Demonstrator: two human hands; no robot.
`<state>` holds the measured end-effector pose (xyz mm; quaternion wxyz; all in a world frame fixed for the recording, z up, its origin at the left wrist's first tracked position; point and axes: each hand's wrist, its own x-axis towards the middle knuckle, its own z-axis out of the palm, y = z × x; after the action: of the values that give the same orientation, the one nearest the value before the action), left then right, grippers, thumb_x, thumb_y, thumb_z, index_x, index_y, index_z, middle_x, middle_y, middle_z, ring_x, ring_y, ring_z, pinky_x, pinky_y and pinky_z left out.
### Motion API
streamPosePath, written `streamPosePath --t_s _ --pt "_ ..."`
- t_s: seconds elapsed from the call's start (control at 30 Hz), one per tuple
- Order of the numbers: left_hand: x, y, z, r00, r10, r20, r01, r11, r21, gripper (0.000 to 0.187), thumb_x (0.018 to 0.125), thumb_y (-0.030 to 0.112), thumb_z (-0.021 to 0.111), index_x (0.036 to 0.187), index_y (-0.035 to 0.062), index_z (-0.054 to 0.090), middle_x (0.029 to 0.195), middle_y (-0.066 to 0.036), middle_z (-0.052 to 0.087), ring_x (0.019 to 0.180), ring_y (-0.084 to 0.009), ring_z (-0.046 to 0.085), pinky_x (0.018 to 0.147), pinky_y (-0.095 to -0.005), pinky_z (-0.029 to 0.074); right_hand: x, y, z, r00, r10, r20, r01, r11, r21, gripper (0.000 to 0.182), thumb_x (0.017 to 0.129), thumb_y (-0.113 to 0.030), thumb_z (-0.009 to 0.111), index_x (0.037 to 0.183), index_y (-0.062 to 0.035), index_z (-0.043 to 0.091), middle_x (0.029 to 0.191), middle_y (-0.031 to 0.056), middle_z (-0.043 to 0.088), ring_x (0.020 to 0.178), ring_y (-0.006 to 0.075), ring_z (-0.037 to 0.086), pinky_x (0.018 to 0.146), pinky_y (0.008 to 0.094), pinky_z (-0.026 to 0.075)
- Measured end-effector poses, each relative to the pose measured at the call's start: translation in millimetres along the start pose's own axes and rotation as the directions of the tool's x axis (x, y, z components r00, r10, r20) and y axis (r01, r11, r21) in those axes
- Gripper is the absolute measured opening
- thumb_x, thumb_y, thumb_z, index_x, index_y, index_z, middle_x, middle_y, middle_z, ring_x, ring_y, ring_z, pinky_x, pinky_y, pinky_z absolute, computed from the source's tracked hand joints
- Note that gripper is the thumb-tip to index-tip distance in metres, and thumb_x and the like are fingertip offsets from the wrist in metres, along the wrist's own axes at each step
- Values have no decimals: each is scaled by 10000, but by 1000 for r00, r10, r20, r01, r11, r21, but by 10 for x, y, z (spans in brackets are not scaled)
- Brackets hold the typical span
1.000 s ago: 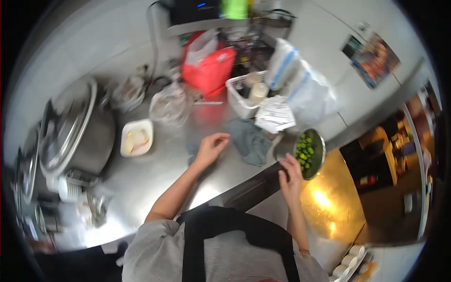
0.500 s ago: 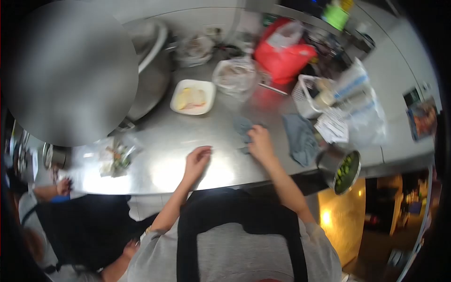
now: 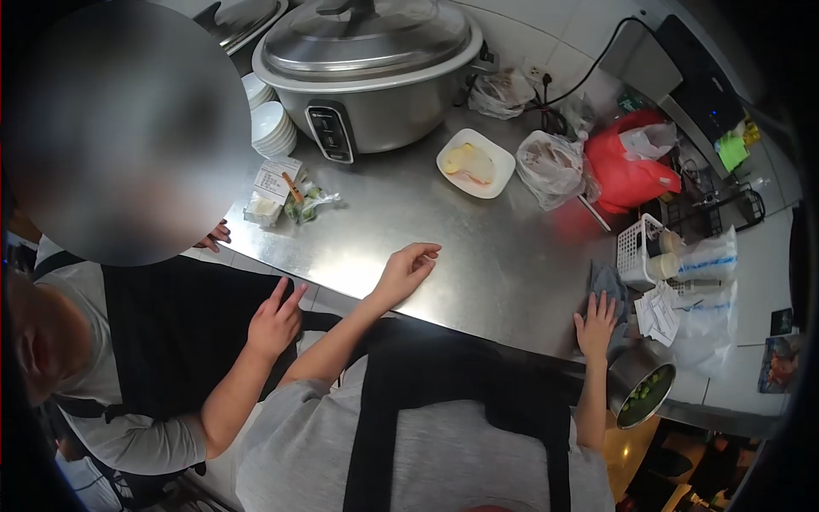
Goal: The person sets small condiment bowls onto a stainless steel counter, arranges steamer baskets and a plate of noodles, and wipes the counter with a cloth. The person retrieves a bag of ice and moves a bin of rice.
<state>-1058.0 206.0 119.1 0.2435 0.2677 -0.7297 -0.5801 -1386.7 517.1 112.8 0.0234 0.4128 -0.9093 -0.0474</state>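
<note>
My right hand (image 3: 595,326) lies flat with spread fingers on a bunched grey-blue cloth (image 3: 607,282), near the counter's right end. My left hand (image 3: 409,271) is over the steel counter (image 3: 486,264) by its front edge, fingers loosely bent and apart, with nothing in it. Beyond it is a white square dish (image 3: 503,175) holding a pale and yellow food item. Close to my right hand stands a metal pot (image 3: 627,375) with green pieces of vegetable inside.
A co-worker's hand (image 3: 277,320) is raised at the left. A large rice cooker (image 3: 392,111), stacked white bowls (image 3: 273,128) and bagged items (image 3: 294,196) are across the counter. At the right are a red bag (image 3: 627,175), a white basket (image 3: 636,252) and paper slips (image 3: 657,311).
The view has swung left. My right hand has moved from mid-counter, where it gripped a small cloth, to the cloth by the pot, and its fingers have spread. The co-worker's hand has risen.
</note>
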Motion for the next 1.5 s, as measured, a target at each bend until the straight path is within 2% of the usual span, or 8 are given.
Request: streamPosePath --t_s 0.13,0.33,0.6,0.8,0.93,1.13,1.27,1.5 --pt "-253 29 67 999 -7 -48 9 999 37 308 830 38 555 1138 33 559 985 -80 609 850 -126 576 751 -253 465 194 147 -104 988 12 156 -44 978 206 713 795 -445 574 1371 -116 314 1439 147 243 1338 375 154 1018 602 181" --pt "-828 153 63 998 -33 -55 42 984 171 328 824 54 561 1151 25 546 995 -95 617 821 -144 592 744 -272 483 264 -245 -569 951 -145 -275 264 844 466 604 817 -281 586 1327 -43 366 1409 215 267 1297 374 251 1049 463 211" --pt "-1879 623 -272 997 -53 51 29 918 394 427 819 195 574 1203 23 499 1117 -161 582 1029 -284 564 860 -372 455 -133 -1598 -1018 800 -506 -322 565 457 686 526 798 -140 587 1281 -11 421 1430 199 233 1308 346 255 1053 403 231" --pt "-2852 687 -600 993 -46 -110 82 935 344 450 835 237 566 1228 34 484 1145 -158 561 1043 -279 547 893 -364 434 -626 -2636 -1307 661 -610 -437 685 254 683 493 807 -144 575 1270 -35 444 1405 179 301 1286 321 315 1042 396 261" --pt "-3542 727 -771 973 24 -230 48 951 305 482 826 230 594 1243 25 466 1201 -147 505 1156 -264 466 966 -365 366 -1079 -3456 -1225 487 -736 -470 661 -41 750 485 847 -196 560 1285 -36 426 1388 183 324 1289 303 312 1051 373 246" --pt "-4353 263 -917 754 -19 -656 285 910 301 566 781 220 634 1273 37 421 1339 -207 360 1246 -332 345 1031 -388 275 -2081 -4424 -1150 279 -837 -471 594 -235 770 534 867 -295 556 1300 -28 397 1433 200 208 1321 323 238 1064 385 218" --pt "-4667 151 -862 737 -67 -672 334 901 276 574 776 201 641 1278 40 414 1354 -217 330 1251 -348 331 1032 -392 272 -2434 -4404 -1107 241 -885 -398 531 -223 818 533 856 -289 573 1295 -39 401 1435 212 195 1325 341 225 1065 391 215" --pt "-4785 -419 -806 697 -201 -688 497 828 261 561 775 221 642 1263 43 428 1330 -216 371 1246 -361 325 1026 -398 280 -1668 -3806 -796 502 -814 -291 563 52 825 500 823 -228 607 1261 -45 447 1420 203 250 1316 331 259 1049 378 243"
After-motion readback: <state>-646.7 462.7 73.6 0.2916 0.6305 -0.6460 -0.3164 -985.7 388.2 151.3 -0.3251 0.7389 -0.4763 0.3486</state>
